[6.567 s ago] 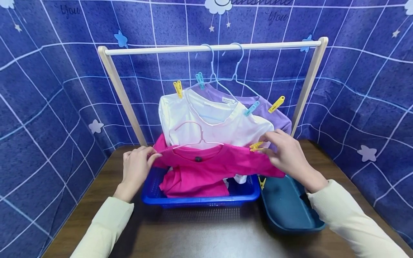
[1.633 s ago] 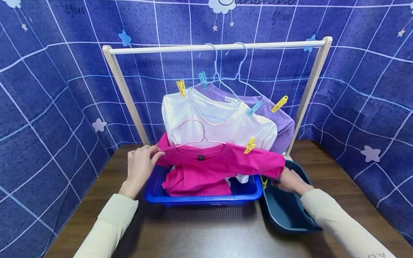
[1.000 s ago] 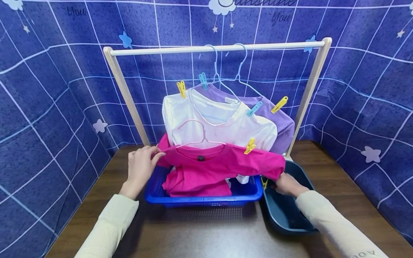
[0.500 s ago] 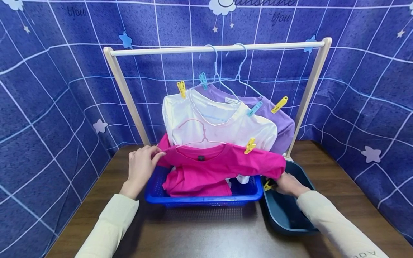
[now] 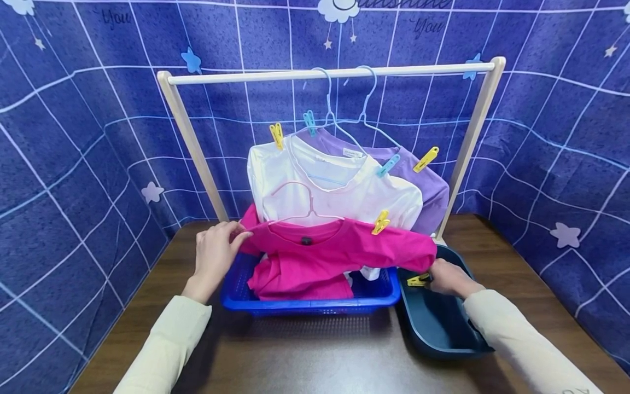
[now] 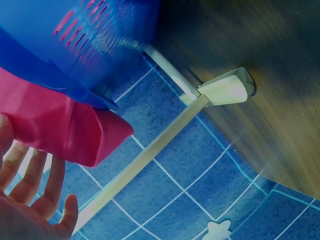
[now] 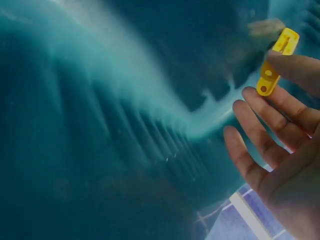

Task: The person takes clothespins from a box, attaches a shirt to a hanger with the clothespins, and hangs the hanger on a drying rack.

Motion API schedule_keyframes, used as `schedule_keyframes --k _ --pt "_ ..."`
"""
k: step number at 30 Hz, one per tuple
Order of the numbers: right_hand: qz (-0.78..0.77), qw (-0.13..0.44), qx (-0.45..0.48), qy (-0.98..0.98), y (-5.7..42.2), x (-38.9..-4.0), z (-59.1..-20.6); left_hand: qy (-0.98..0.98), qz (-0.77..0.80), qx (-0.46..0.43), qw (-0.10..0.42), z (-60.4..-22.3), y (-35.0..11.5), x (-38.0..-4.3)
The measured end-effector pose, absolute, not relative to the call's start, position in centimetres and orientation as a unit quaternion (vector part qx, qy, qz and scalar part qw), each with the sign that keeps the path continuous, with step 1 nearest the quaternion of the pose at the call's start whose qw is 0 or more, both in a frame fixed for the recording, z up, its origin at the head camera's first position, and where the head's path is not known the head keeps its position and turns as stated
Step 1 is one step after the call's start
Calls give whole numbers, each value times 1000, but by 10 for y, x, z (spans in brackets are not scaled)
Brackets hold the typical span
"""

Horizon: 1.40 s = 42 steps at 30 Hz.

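My left hand [image 5: 215,254] pinches the left shoulder of a magenta shirt [image 5: 295,268] between thumb and fingers. A pink hanger [image 5: 311,210] sticks up out of its neckline, and a yellow clothespin [image 5: 380,222] is clipped at the right shoulder. Over the dark teal bin [image 5: 438,323], my right hand [image 5: 450,278] pinches another yellow clothespin [image 7: 277,62] between thumb and index finger; its other fingers are spread in the right wrist view. The shirt's right sleeve partly covers that hand in the head view. Below the shirt is a blue basket [image 5: 315,305], into which its lower part drops.
Behind, a white shirt [image 5: 339,197] and a purple shirt [image 5: 435,191] hang by blue hangers from a wooden rack [image 5: 275,75], with yellow and blue clothespins on their shoulders. The wooden table [image 5: 275,355] carries the rack, basket and bin.
My right hand left the clothespin on the magenta shirt's shoulder and went down to the bin. There it has picked up another yellow clothespin. My left hand has kept its pinch on the shirt.
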State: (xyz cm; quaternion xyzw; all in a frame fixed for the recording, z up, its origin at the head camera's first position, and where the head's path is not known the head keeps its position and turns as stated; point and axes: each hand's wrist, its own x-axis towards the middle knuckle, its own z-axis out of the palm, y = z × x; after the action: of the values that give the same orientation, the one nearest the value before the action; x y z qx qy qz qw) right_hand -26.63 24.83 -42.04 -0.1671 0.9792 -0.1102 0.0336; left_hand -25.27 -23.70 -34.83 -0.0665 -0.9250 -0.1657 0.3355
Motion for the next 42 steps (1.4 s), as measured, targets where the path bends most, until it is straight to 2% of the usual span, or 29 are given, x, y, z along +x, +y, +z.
schedule_keyframes --k 10,42 --pt "-98 1 -178 979 253 -265 -406 -922 -168 -70 340 -348 -237 -253" --pt "-76 -190 -188 961 266 -250 -359 -913 -193 -77 352 -346 -239 -252"
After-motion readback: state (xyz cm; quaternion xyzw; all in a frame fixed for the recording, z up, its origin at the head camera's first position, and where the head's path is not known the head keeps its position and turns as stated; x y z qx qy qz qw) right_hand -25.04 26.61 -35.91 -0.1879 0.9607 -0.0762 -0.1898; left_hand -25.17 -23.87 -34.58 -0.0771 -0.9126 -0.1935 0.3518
